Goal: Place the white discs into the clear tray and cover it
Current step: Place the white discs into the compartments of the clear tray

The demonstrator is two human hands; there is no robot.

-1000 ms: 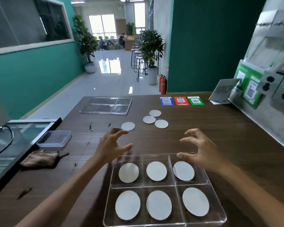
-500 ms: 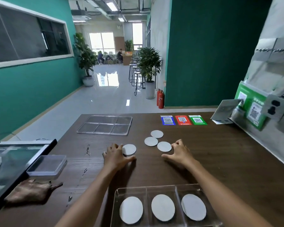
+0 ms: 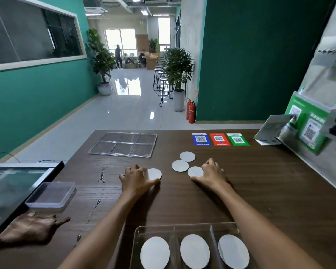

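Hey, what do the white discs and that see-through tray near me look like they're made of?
White discs: thin, flat, matte, possibly paper or fibre pads; no shine, can't be sure. Clear tray: likely rigid transparent plastic, glossy; the tabletop shows through its walls.

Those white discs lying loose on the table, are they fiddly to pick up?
Probably. Each white disc lies thin and flat on the wooden table, so fingers likely must slide it or pry an edge. The left hand curls over one disc. They look light and stiff, unlikely to roll.
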